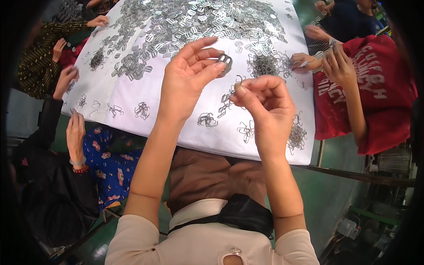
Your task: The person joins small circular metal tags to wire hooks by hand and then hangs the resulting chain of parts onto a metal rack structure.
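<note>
Above the white tabletop, my left hand [187,77] pinches a dark grey metal slide buckle [226,66] with slots between thumb and fingers. My right hand [267,104], a little lower and to the right, has thumb and forefinger closed on a small bent wire hook [239,80], whose curved end sticks up. The hook and buckle are close but apart. Beneath and beside my hands lie small clusters of similar wire pieces [206,119]. Beyond my fingers spreads a large heap of flat metal buckles [176,20].
A white-covered table [176,132] fills the middle. A dense wire-hook pile [263,66] lies beyond my right hand, another [297,137] at the right edge. Co-workers' hands [340,66] work at the right; more hands [76,132] are along the left edge.
</note>
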### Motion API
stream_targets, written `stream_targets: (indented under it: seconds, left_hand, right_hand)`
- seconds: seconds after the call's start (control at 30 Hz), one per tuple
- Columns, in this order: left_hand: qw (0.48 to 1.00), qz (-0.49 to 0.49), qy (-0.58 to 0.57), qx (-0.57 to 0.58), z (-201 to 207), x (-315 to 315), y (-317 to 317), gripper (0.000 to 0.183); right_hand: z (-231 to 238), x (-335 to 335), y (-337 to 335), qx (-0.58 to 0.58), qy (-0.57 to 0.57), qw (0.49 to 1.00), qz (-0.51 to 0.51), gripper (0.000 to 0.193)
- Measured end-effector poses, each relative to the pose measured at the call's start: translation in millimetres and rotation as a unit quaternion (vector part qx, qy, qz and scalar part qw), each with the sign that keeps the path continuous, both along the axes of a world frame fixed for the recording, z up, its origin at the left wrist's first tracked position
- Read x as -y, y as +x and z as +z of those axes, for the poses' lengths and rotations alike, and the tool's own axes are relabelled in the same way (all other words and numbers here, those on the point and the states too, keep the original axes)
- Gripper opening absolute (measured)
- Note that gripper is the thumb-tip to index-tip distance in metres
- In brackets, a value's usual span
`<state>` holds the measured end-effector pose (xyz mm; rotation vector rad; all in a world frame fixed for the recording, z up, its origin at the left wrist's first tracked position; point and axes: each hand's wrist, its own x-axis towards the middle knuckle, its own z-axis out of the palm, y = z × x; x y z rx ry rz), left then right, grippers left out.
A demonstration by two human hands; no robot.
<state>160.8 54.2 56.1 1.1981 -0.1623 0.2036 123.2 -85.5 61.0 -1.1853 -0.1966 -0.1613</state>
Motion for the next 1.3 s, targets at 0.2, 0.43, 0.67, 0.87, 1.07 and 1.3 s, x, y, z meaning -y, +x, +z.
stream_targets:
  seconds: [0.2, 0.43, 0.67, 0.87, 1.07, 1.3]
  left_hand:
    - [0.999, -0.045, 0.013, -0.027, 16, 9, -17, 0.027]
    - [1.000, -0.015, 0.026, -0.001, 13, 16, -12, 0.021]
    - [0.992, 0.045, 0.046, 0.105, 14, 11, -1, 0.017]
    - [0.987, 0.071, 0.123, 0.081, 13, -6, -6, 0.020]
    - [0.984, 0.085, 0.133, 0.083, 5, -15, -6, 0.021]
    - [0.990, 0.082, 0.086, 0.082, 3, -11, -7, 0.018]
  right_hand:
    - [-3, -3, 5, 0.018, -0.021, 0.999, -0.017, 0.014]
    - [-12, 3, 16, 0.014, -0.085, 0.996, -0.034, 0.016]
    - [-53, 81, 70, -0.095, -0.352, 0.928, -0.079, 0.009]
    - [-116, 98, 98, -0.066, -0.646, 0.755, 0.095, 0.010]
    - [-112, 89, 96, -0.077, -0.732, 0.662, 0.143, 0.010]
    - [-83, 99, 82, -0.201, -0.485, 0.835, 0.167, 0.011]
